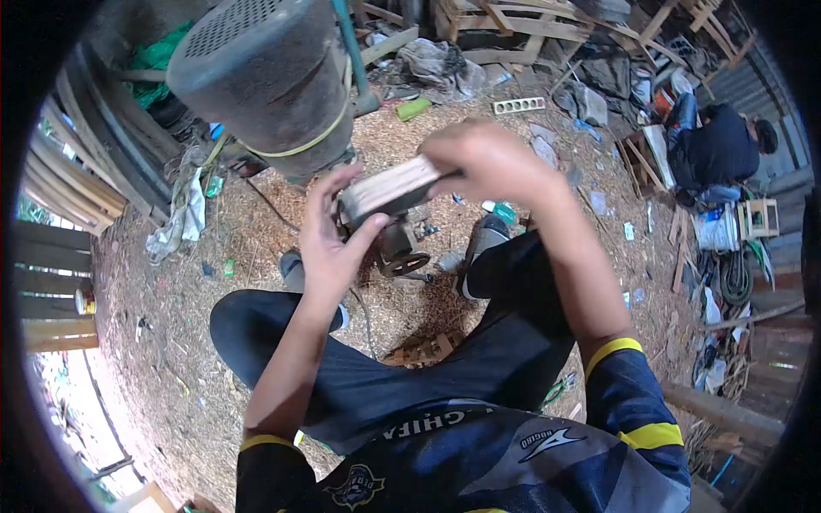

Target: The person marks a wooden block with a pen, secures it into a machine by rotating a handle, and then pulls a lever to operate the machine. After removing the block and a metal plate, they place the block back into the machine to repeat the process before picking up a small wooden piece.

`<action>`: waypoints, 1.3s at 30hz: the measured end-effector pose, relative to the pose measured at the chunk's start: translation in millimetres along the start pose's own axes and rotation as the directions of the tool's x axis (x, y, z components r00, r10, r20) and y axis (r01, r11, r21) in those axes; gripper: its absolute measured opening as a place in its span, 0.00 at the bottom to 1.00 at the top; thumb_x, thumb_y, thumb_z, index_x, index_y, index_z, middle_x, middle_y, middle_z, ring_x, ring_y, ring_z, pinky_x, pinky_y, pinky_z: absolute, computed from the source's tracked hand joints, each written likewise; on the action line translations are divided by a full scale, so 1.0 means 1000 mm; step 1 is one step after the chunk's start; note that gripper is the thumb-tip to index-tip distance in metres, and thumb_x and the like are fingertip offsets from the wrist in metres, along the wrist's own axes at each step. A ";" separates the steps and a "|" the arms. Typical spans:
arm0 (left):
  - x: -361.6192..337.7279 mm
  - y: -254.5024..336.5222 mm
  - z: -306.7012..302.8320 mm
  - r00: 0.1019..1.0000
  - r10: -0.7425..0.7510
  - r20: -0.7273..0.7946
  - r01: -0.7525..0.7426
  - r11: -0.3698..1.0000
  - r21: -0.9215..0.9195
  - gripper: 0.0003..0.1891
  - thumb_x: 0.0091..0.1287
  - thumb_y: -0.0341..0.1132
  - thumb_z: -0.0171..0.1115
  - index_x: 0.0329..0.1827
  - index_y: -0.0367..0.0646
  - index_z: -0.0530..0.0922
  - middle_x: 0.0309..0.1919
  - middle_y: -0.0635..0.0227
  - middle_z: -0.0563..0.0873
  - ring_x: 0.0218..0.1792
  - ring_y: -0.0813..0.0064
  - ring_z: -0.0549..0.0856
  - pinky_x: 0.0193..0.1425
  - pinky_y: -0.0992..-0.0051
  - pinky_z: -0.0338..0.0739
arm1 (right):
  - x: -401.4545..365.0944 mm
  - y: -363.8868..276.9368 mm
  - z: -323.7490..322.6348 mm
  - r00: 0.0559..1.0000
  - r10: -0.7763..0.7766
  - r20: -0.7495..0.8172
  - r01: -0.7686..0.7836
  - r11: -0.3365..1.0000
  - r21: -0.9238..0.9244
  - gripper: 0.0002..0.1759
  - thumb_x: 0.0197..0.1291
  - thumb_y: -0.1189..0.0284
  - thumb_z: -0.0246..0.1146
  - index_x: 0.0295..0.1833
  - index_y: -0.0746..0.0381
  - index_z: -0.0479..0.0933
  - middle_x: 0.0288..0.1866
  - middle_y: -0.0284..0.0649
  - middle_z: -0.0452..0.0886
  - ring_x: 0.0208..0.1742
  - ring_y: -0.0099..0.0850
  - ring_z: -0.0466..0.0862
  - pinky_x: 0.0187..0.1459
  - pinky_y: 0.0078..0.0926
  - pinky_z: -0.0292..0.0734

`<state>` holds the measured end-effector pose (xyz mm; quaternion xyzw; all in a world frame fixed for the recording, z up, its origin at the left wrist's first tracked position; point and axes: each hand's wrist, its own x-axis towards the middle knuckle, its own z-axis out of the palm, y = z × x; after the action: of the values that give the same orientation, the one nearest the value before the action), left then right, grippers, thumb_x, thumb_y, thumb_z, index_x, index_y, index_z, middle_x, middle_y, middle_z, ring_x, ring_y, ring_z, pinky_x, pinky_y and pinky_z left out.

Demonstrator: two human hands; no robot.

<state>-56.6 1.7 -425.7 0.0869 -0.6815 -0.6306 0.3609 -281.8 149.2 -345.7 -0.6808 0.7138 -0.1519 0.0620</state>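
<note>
The wooden block [389, 186] is held in the air between the knees, directly above a small machine [402, 252] with a metal wheel, which stands on the sawdust floor [171, 342]. The left hand [329, 244] has its grip closed around one end of the block; the right hand [483, 158] is clamped over the other end from above. Hazard: if either grip slackens, the block would probably drop onto the machine or a foot. Fingers near the wheel risk pinching.
</note>
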 end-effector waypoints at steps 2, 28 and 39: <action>-0.010 -0.005 0.005 0.999 -0.025 -0.048 0.034 0.983 0.181 0.40 0.68 0.26 0.76 0.81 0.36 0.65 0.75 0.51 0.77 0.76 0.59 0.77 0.84 0.57 0.67 | 0.006 0.018 -0.020 0.993 0.049 -0.105 -0.056 0.997 -0.057 0.19 0.55 0.63 0.80 0.47 0.58 0.81 0.43 0.41 0.88 0.54 0.46 0.88 0.59 0.51 0.77; -0.025 -0.174 -0.003 0.688 -0.662 0.297 -0.157 0.263 0.952 0.58 0.67 0.52 0.75 0.87 0.25 0.51 0.89 0.37 0.51 0.89 0.41 0.53 0.92 0.50 0.49 | 0.059 0.141 0.136 0.960 0.237 0.152 -0.252 0.964 0.088 0.20 0.57 0.65 0.79 0.49 0.57 0.79 0.47 0.43 0.90 0.54 0.50 0.89 0.54 0.54 0.80; -0.020 -0.179 -0.002 0.629 -0.718 0.299 -0.193 0.229 0.954 0.58 0.67 0.52 0.73 0.88 0.24 0.50 0.89 0.36 0.50 0.90 0.41 0.51 0.92 0.50 0.48 | 0.070 0.158 0.140 0.912 0.260 0.318 -0.301 0.949 0.088 0.23 0.61 0.65 0.78 0.56 0.62 0.79 0.49 0.49 0.88 0.54 0.53 0.88 0.55 0.49 0.80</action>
<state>-101.5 -22.6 -598.2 0.1605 -0.9599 -0.1308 -0.1889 -395.2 65.5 -517.7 -0.5804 0.7744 -0.0832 0.2377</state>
